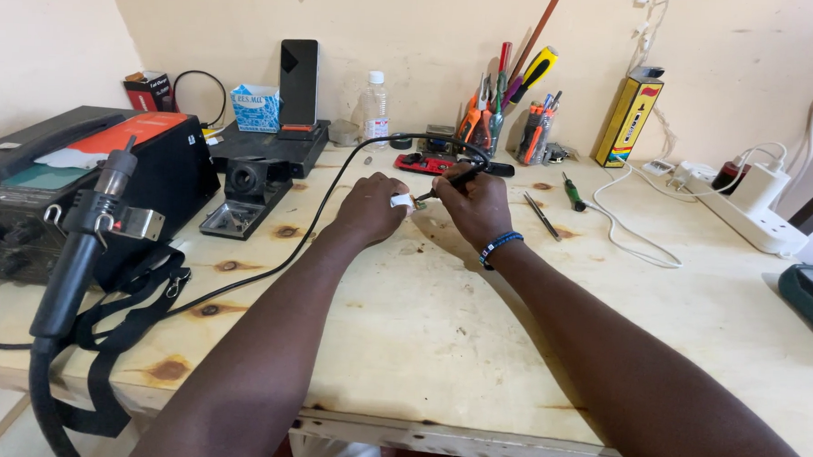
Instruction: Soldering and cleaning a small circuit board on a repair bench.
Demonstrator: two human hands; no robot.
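Both hands meet over the middle of the wooden table [475,323]: the left hand [369,209] is closed around a small white part [400,202], and the right hand [477,204] grips a black soldering iron [452,182] like a pen, its tip touching that part. The iron's black cable [335,184] arcs away leftward. A hot-air wand [86,233] hangs at the left, and a white power strip [745,211] lies at the right.

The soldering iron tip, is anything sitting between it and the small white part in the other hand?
Nothing visible does. The right hand holds the soldering iron with its tip right at the small white part pinched in the left hand. The exact contact point is too small to make out.
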